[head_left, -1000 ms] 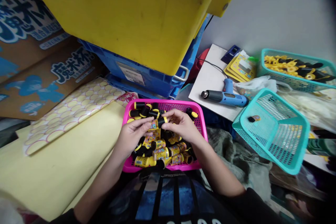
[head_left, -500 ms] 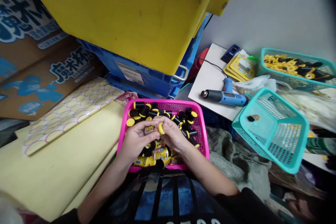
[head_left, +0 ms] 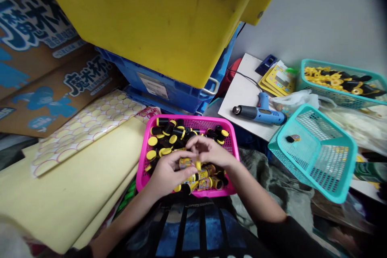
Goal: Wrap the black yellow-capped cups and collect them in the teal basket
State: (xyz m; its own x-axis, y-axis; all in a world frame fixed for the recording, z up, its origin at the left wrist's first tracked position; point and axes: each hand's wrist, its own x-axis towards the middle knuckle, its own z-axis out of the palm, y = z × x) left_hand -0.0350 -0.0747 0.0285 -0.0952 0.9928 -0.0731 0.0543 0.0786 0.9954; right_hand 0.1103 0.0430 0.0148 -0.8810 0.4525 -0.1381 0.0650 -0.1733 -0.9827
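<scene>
One small bottle (head_left: pixel 185 163) between left hand (head_left: pixel 165 174) and right hand (head_left: pixel 215 154), above pink basket (head_left: pixel 234 145)

Left hand: thumb and fingers pinch the bottle's yellow printed body from either side. Bottle roughly sideways, yellow end toward the right hand. Right hand: fingers curled together, tips at the yellow end; blurred, cannot tell whether they grip it. Bottle is over the middle to near half of the basket.

Basket contents: black pieces with yellow caps (head_left: pixel 153 141) mostly on the far and left sides; yellow-labelled bottles (head_left: pixel 204 183) lying jumbled at the near side, partly hidden by the hands. Grey cloth (head_left: pixel 256 185) just right of the basket.

Left: pale yellow sheets (head_left: pixel 78 181), circle-printed sheet (head_left: pixel 87 133) overlapping them, cardboard boxes (head_left: pixel 81 100) behind.

Ahead: yellow bin (head_left: pixel 151 20) above blue crate (head_left: pixel 178 94).

Right: white bench (head_left: pixel 234 98) with blue-grey heat gun (head_left: pixel 260 114) lying on its side, yellow cards (head_left: pixel 278 80) behind. Nearer, a tilted teal basket (head_left: pixel 306 155) holds one dark-ended piece (head_left: pixel 292 138). Farther back, second teal basket (head_left: pixel 338 95) holds yellow and black parts (head_left: pixel 332 77).
</scene>
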